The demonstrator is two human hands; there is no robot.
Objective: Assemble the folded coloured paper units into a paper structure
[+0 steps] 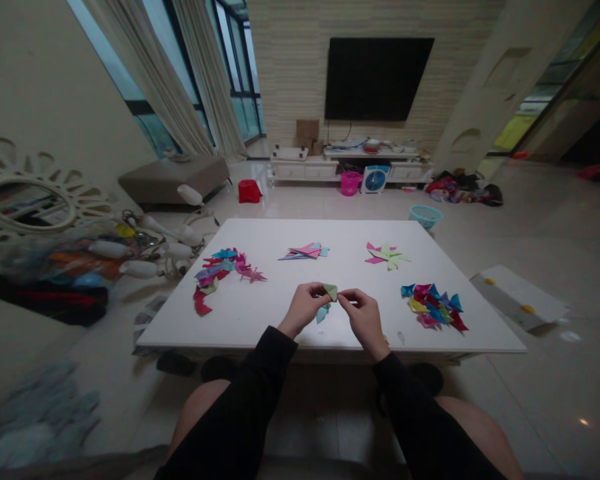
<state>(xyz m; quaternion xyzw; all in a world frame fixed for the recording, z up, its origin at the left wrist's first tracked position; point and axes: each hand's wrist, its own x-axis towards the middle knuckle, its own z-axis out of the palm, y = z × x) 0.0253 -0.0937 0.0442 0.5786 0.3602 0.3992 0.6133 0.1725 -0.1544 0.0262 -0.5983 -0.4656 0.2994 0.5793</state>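
Both hands meet over the near middle of a white table point(260, 320). My left hand point(306, 307) and my right hand point(363, 317) each pinch a small folded green paper piece point(331, 291) held just above the tabletop. A small light-blue folded piece point(323, 313) lies on the table right under my hands. Both hands have their fingers closed on the green piece.
Piles of coloured folded paper lie on the table: a curved row at left point(220, 270), a flat pile at centre back point(305, 252), a green and pink pile point(386, 256), a mixed heap at right point(434, 305). A cluttered stand point(145, 253) sits left; a TV point(377, 77) hangs beyond.
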